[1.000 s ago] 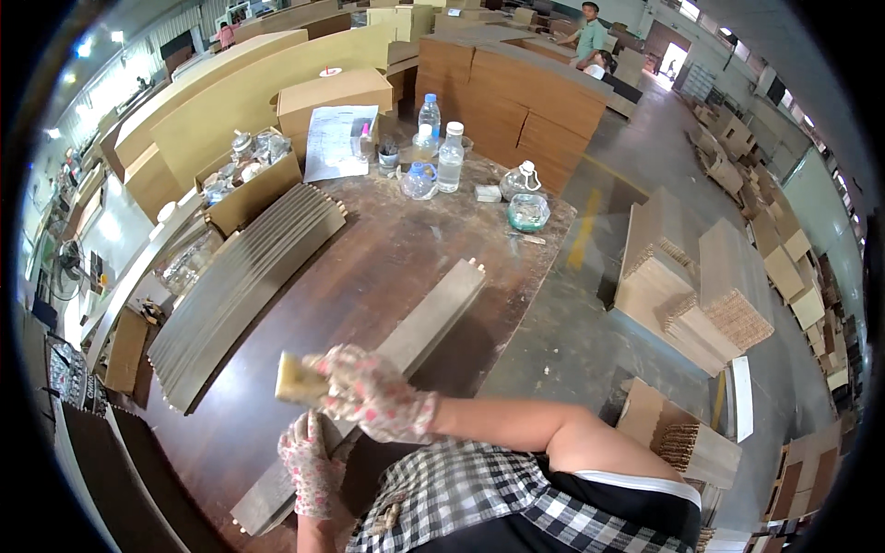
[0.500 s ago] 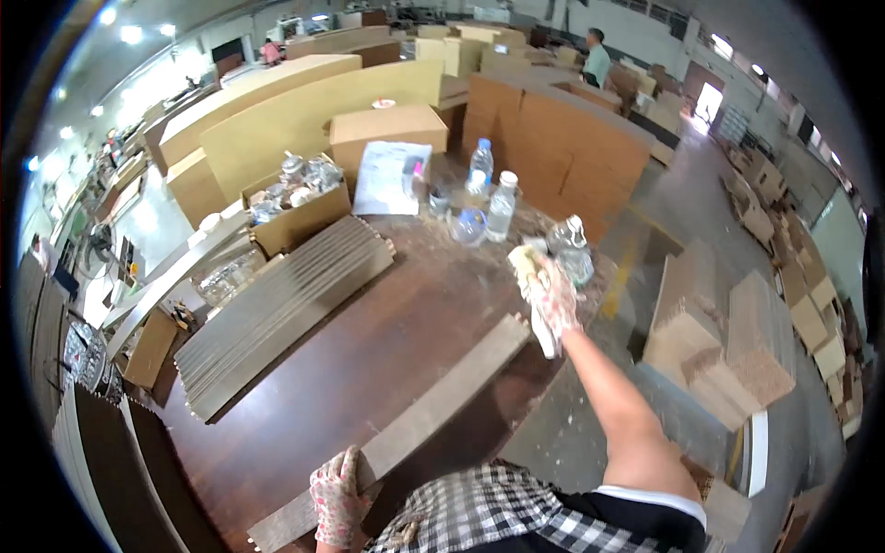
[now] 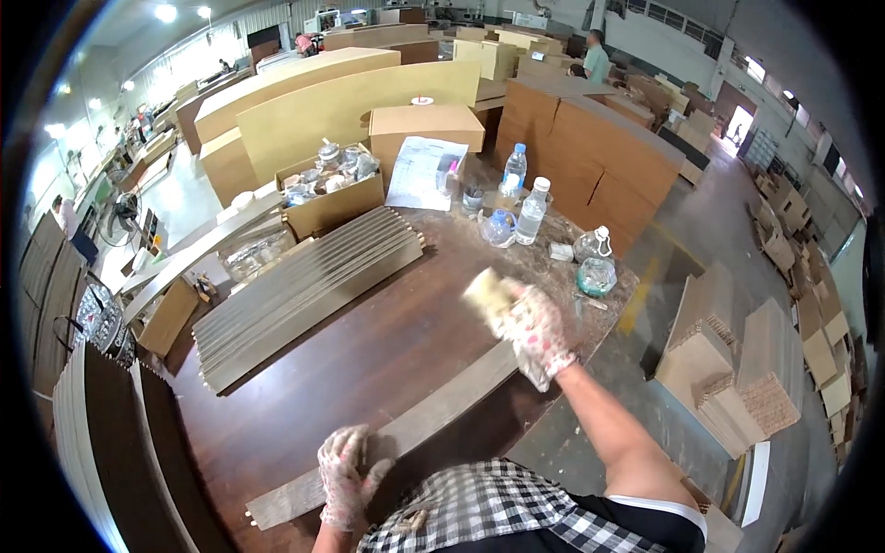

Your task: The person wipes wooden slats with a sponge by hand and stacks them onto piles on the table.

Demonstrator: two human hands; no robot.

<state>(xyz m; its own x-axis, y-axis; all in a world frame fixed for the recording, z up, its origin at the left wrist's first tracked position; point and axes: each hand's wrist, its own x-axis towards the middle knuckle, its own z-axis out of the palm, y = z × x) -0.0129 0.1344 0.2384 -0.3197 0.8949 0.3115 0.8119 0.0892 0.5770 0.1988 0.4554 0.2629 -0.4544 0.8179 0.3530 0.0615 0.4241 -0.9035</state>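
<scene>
A narrow grey-brown wooden board (image 3: 433,401) lies slantwise on the dark brown tabletop (image 3: 304,369) in front of me. My left hand (image 3: 346,475), in a white glove with reddish spots, is over the board's near left part, thumb apart from the fingers. In my right hand (image 3: 536,327), gloved likewise, is a bunched cream cloth (image 3: 490,293). It is held above the board's far right end, and a whitish part hangs below the hand. Whether the cloth touches the board I cannot tell.
Grooved grey strips (image 3: 309,295) lie stacked at the left. Beyond are an open carton (image 3: 336,207), a paper sheet (image 3: 426,175), a clear bottle (image 3: 532,212) and a jug holding greenish liquid (image 3: 595,275). Large brown panels (image 3: 590,157) stand behind; cardboard stacks (image 3: 710,359) stand at the right.
My right hand has brought the cloth away from the jug, back toward the board's far right end. My left hand's thumb has come away from the board's edge. The view has shifted.
</scene>
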